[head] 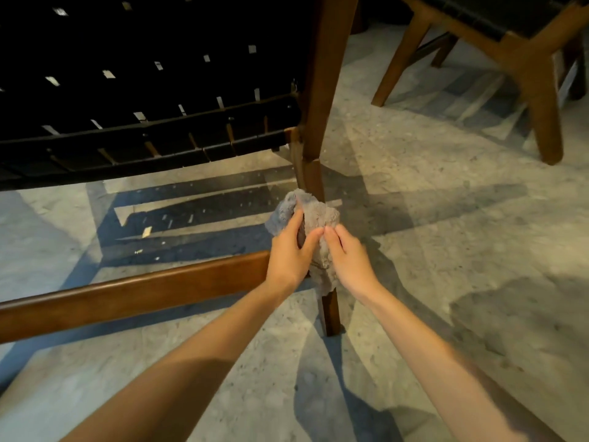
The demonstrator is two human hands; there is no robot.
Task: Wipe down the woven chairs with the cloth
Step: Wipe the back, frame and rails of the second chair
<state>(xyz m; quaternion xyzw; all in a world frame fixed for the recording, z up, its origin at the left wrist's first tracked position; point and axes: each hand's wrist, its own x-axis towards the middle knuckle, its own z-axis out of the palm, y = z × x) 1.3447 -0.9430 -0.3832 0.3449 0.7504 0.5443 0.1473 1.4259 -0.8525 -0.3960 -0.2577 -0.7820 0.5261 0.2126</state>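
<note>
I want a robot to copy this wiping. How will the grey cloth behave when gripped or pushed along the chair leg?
Probably floppy: the grey cloth bunches and wraps around the chair leg under the left hand and right hand. Its fuzzy pile likely grips wood rather than slipping.

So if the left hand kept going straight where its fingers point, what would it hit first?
The grey cloth that the left hand holds, and probably right behind it the wooden chair leg the cloth wraps; depth is hard to judge.

2 woven chairs [318,90] [541,90] stand on seemingly stone floor [446,250].
</note>
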